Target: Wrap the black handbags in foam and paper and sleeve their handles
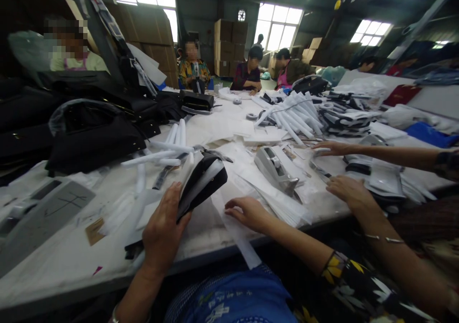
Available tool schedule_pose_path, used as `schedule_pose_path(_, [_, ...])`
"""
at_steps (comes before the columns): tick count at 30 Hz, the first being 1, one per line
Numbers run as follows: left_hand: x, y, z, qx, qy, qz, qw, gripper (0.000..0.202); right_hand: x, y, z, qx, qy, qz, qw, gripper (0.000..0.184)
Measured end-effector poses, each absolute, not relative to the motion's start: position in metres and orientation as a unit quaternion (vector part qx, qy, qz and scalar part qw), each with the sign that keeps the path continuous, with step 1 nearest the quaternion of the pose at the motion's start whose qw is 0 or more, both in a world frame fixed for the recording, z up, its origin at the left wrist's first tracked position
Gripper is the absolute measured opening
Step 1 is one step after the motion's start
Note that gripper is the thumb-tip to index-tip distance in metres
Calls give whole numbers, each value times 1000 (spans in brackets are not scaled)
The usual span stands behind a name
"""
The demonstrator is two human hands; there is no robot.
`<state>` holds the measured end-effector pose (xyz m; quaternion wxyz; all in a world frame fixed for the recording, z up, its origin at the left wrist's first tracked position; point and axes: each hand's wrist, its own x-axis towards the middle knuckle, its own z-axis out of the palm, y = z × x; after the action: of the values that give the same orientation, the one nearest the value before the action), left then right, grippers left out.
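My left hand [163,229] grips a small black bag [205,185] and holds it tilted above the table's near edge. White sheet material shows along the bag's side and between its layers. My right hand [247,213] is to the right of the bag, apart from it, with fingers slightly bent and spread and nothing visible between them. Close beside those fingers a thin white strip [241,239] hangs over the table edge towards my blue apron. A grey tape dispenser [276,167] stands beyond my right hand, next to a fan of white sheets [274,198].
At right, a co-worker's two hands [346,189] handle a strap-like piece. White rolls [296,115] are heaped farther back. Black bags [93,136] crowd the left, behind another tape dispenser [46,217]. Several people sit across the white-covered table [118,256].
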<state>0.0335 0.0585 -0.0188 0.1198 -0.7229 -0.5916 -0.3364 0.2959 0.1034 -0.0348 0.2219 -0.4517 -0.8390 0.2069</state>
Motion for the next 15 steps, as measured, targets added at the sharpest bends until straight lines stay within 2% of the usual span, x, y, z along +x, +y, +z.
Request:
schedule_pose_path(3, [36, 57, -23, -738, -574, -332, 124, 76, 280, 97, -47, -449, -846, 180, 223, 37])
schedule_pose_path(5, [39, 56, -29, -751, -558, -324, 137, 75, 271, 95, -58, -421, -872, 155, 195, 55])
schedule_pose_path(6, [41, 55, -32, -761, -549, -314, 145, 74, 267, 94, -62, -406, -885, 140, 179, 58])
schedule_pose_path(9, [47, 52, -43, -790, -520, -276, 172, 70, 266, 83, -66, -388, -897, 98, 188, 39])
schedule_pose_path(11, [50, 50, -51, -801, -504, -258, 194, 66, 272, 69, -56, -349, -901, 88, 243, 26])
schedule_pose_path(15, [58, 47, -64, -817, -470, -238, 233, 58, 283, 59, -9, -227, -899, 118, 356, 17])
